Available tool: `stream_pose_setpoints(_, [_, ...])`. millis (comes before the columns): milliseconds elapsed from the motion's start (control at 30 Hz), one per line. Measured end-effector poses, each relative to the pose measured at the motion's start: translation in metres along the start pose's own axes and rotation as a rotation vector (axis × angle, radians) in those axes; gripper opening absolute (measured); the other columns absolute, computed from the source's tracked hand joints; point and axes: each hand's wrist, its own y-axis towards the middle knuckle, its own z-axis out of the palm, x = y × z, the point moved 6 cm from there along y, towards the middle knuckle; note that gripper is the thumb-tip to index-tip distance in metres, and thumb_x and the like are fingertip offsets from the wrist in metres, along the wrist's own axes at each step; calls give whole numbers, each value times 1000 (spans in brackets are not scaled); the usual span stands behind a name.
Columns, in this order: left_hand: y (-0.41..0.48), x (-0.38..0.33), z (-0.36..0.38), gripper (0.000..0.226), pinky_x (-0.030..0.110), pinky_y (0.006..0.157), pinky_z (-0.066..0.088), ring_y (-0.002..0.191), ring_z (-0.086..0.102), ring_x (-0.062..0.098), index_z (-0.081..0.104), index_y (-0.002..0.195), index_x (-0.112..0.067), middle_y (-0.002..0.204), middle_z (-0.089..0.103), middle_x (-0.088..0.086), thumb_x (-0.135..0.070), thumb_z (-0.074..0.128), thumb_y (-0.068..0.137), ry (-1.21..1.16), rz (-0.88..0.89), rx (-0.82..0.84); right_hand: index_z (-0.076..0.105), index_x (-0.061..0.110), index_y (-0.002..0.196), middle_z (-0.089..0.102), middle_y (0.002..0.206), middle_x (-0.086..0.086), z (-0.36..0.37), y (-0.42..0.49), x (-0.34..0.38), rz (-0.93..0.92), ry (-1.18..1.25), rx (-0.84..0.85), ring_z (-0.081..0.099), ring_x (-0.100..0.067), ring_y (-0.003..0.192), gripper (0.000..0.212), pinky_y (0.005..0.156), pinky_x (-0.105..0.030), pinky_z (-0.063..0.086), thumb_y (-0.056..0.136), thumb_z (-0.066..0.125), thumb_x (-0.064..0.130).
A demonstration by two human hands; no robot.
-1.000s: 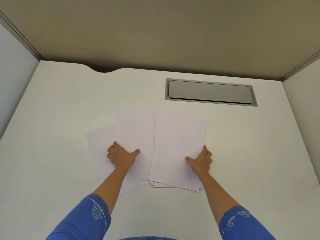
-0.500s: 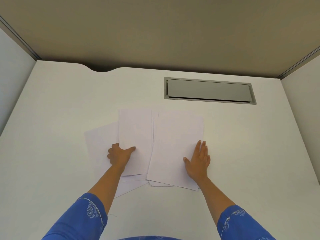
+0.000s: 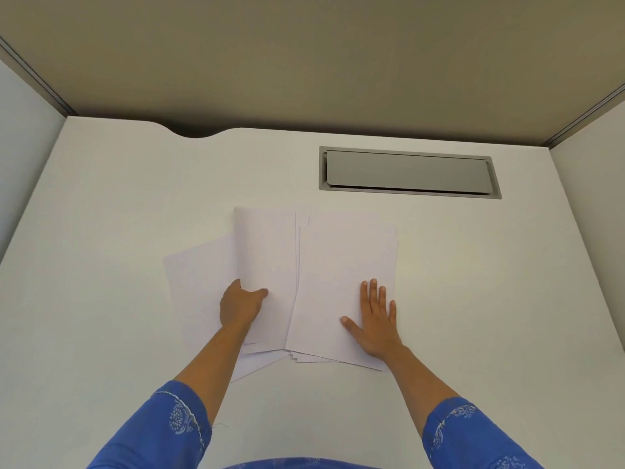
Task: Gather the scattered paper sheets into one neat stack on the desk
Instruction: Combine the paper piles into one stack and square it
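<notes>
On the white desk, near its middle, lie the paper sheets in two loose groups that overlap along a seam between the hands. At the right, the right hand rests flat on the top sheet of the right group, palm down, fingers straight and slightly apart, thumb stretched out to the left; it sits on that sheet's near right corner, with most of the paper lying ahead of it and to its left. Under this sheet the near edges of several more sheets fan out just below the wrist. At the left, the left hand pinches a narrower-looking sheet: the thumb lies on top of the paper while the fingers are tucked under its left edge, which curls up off the pile. That sheet runs away from the hand toward the far side of the desk, and its right edge slips beneath the right group. Left of and beneath the left hand, a tilted sheet sticks out at an angle, and further corners show near the forearm. Both arms wear blue sleeves. Beyond the papers, well apart from them, a grey hatch is set into the desk.
</notes>
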Motion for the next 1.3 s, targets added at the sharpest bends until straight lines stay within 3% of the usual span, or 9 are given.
stream_pose_setpoints(100, [-15, -7, 4, 77, 44, 90, 42, 124, 36, 38, 38, 137, -14, 135, 38, 15, -39, 74, 74, 187, 43, -60, -33, 25, 143, -39, 152, 2, 0, 0, 1, -1, -3, 21, -32, -21, 142, 103, 117, -48, -15, 71, 10, 85])
stream_pose_setpoints(200, [-22, -10, 14, 83, 44, 90, 42, 120, 37, 40, 31, 138, -12, 137, 31, 15, -38, 76, 73, 194, 86, -52, -37, 25, 140, -44, 147, 3, 0, 2, 3, 9, -10, 46, -37, -20, 139, 109, 116, -49, -17, 64, 8, 88])
stream_pose_setpoints(333, [-19, -7, 13, 66, 40, 84, 46, 112, 54, 37, 33, 135, -10, 134, 47, 13, -29, 68, 83, -19, 103, -17, -40, 26, 137, -47, 144, 5, 1, 3, 3, 9, -10, 56, -38, -20, 138, 109, 116, -50, -17, 62, 7, 90])
stream_pose_setpoints(533, [-12, -8, -8, 51, 50, 103, 43, 122, 52, 35, 44, 138, -10, 136, 54, 13, -22, 60, 91, -151, 179, -70, -41, 28, 135, -49, 142, 6, 3, 4, 1, 11, 6, 48, -38, -19, 138, 107, 116, -50, -18, 63, 9, 89])
stream_pose_setpoints(733, [-16, -25, -57, 30, 38, 86, 49, 102, 62, 33, 55, 122, -15, 117, 65, 13, -17, 55, 91, -237, 276, -304, -40, 27, 137, -45, 146, 5, 4, 5, 0, 3, 19, 30, -37, -20, 140, 108, 115, -49, -19, 65, 12, 89])
stream_pose_setpoints(933, [-24, -48, -99, 27, 30, 88, 45, 101, 59, 25, 52, 117, -10, 118, 63, 9, -15, 55, 91, -497, 315, -520, -37, 27, 139, -43, 148, 6, 3, 3, 1, -4, 34, -31, -35, -18, 140, 104, 116, -48, -17, 76, 24, 84])
stream_pose_setpoints(1100, [-15, -49, -69, 51, 41, 107, 40, 124, 51, 27, 42, 138, -8, 138, 51, 11, -20, 59, 92, -498, 311, -334, -18, 26, 151, -28, 155, 11, -1, 0, 0, -26, 136, -152, -26, -13, 144, 96, 115, -42, -16, 87, 39, 69])
stream_pose_setpoints(1200, [-16, -40, -23, 63, 45, 112, 33, 133, 42, 29, 34, 145, -6, 147, 42, 13, -21, 62, 90, -340, 264, -132, 12, 19, 154, 7, 157, 14, -8, 0, -8, -23, 453, -282, 2, -16, 150, 63, 121, -42, -3, 100, 42, 35])
stream_pose_setpoints(1300, [-28, -31, 20, 59, 46, 108, 38, 128, 48, 32, 39, 142, -8, 141, 48, 12, -22, 62, 89, -228, 258, 40, 35, 18, 146, 40, 146, 8, -22, -8, -17, 43, 923, -394, 37, -15, 138, 46, 119, -44, 25, 101, 43, 15])
